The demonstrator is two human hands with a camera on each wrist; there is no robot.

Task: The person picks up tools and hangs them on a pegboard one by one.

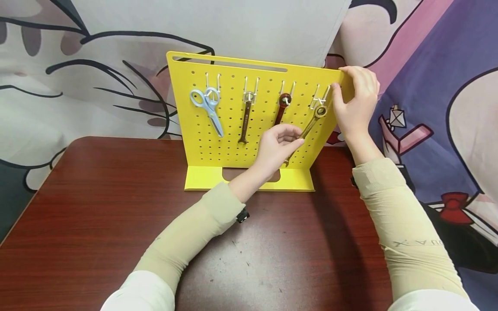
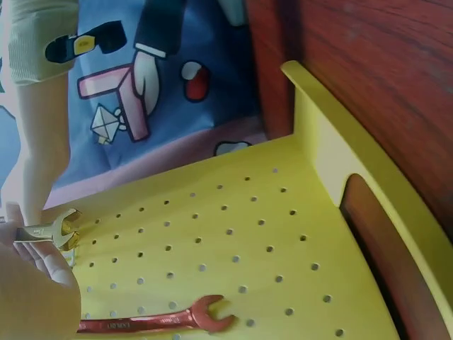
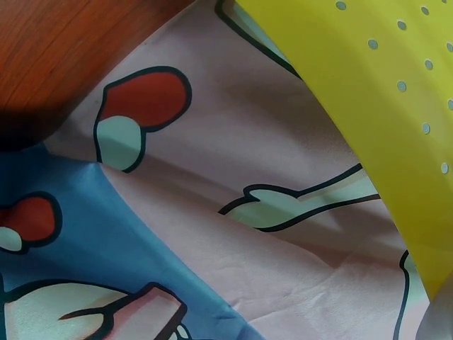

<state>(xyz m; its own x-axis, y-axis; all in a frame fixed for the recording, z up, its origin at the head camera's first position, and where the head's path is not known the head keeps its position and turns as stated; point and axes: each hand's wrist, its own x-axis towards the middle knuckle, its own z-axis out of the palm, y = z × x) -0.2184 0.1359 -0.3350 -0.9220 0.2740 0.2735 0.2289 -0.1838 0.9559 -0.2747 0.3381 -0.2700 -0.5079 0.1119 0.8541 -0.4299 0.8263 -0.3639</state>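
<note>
My left hand (image 1: 274, 149) pinches a gold combination wrench (image 1: 310, 126) between thumb and fingers. The wrench slants, its ring end up at the rightmost white hook (image 1: 318, 100) and its open end low near the board's base. My right hand (image 1: 359, 103) grips the top right corner of the yellow pegboard (image 1: 229, 153), thumb in front and fingers over the edge. In the left wrist view, the gold wrench's open jaw (image 2: 65, 230) points away from the hand. Just left of it hangs a dark red wrench (image 1: 281, 113), partly hidden behind my left hand.
Light blue scissors (image 1: 210, 108) and another combination wrench (image 1: 246, 119) hang from hooks on the board's left half. The board's yellow foot (image 1: 202, 179) stands on the reddish-brown table (image 1: 116, 207). Behind it is a cartoon-printed cloth (image 1: 128, 73).
</note>
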